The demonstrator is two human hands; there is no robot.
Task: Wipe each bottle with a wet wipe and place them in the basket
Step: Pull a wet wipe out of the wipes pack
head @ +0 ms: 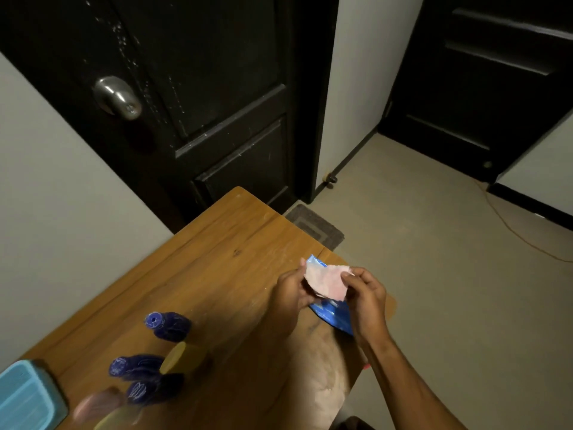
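Currently a pale pink wet wipe (327,282) is pinched between left hand (290,291) and right hand (367,297); unfolding, then a dark blue plastic bottle (170,325), is probably needed next.

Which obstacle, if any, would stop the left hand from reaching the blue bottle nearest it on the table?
Probably none. Bare table lies between the left hand and the nearest blue bottle. However, that hand pinches the wet wipe together with the right hand, so it must let go first.
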